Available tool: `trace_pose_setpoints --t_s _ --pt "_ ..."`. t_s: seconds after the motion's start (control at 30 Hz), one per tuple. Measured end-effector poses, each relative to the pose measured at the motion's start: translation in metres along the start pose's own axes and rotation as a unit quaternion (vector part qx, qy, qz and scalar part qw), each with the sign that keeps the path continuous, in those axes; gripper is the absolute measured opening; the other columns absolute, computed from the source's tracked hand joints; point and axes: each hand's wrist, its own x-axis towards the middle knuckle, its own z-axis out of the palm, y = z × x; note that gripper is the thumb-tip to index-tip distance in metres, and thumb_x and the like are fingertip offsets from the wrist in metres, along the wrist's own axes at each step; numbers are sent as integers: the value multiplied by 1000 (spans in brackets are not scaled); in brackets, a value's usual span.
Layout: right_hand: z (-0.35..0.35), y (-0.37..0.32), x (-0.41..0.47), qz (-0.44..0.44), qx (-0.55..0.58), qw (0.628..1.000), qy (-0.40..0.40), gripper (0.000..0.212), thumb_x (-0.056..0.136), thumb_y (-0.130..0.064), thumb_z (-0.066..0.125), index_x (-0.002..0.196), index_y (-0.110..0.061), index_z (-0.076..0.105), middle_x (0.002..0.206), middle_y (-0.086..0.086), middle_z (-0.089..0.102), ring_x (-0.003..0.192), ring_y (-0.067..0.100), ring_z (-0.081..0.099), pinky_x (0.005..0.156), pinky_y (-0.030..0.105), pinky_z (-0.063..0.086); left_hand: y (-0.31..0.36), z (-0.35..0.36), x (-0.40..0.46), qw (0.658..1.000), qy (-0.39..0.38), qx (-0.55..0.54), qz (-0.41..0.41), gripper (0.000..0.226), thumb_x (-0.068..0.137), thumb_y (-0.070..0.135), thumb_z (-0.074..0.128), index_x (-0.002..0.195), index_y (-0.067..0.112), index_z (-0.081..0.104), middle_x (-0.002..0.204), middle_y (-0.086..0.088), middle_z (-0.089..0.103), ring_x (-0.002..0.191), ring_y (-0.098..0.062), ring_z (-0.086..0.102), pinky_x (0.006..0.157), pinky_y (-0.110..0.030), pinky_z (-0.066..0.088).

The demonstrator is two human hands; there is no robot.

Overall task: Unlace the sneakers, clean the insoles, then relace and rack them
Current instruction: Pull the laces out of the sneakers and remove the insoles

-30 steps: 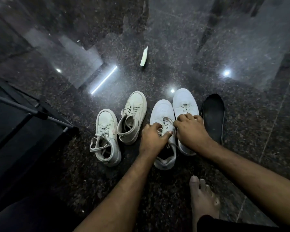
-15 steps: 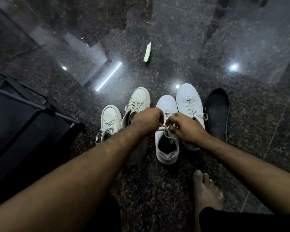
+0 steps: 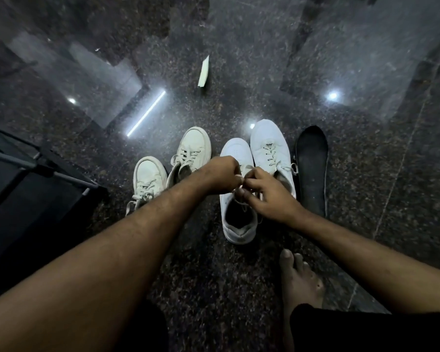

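Both hands (image 3: pixel 241 182) pinching sneaker laces (image 3: pixel 247 171)

Both bare forearms reached forward and down and met in the middle, the left arm (image 3: pixel 127 240) crossing in from the lower left and the right arm (image 3: pixel 366 255) from the lower right. The left hand (image 3: pixel 221 175) was curled into a loose fist, knuckles up, pinching a lace (image 3: pixel 247 170) at its fingertips, while the right hand (image 3: pixel 269 196) faced it with thumb and forefinger pinched on the same lace and its other fingers bent. A bare right foot (image 3: pixel 300 283) lay flat below the right forearm, toes forward.
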Motion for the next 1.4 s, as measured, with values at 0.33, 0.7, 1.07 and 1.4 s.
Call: trace_pose_setpoints --t_s 0.33,0.7,1.07,1.4 --pt "-18 -23 8 218 471 848 104 29 98 -6 46 72 -7 60 78 13 69 74 21 65 60 21 51 -2 -15 -6 923 14 -375 -80 20 90 0 57 73 9 50 69 -16 66 63 -30 70 58 -33 53" --pt "-29 -15 17 81 119 986 87 19 95 -31 64 91 -14 57 69 -10 60 60 5 55 57 21 44 -1 8 -1 996 -77 -28 42 38 86 17 72 123 18 65 113 -2 70 102 -19 65 82 -23 46" --pt "-31 -14 24 80 78 991 75 27 98 -23 58 73 -19 66 78 0 66 76 5 59 72 23 44 -16 21 6 999 -31 -20 9 51 79 19 80 124 16 56 106 -6 69 84 -19 67 71 -27 49" --pt "-23 -15 12 144 162 976 23 11 98 -24 60 97 -15 54 79 -6 61 66 5 57 66 19 47 -16 15 8 1000 15 -1 -4 13 92 36 64 98 25 63 99 -4 69 99 -26 65 84 -34 52"
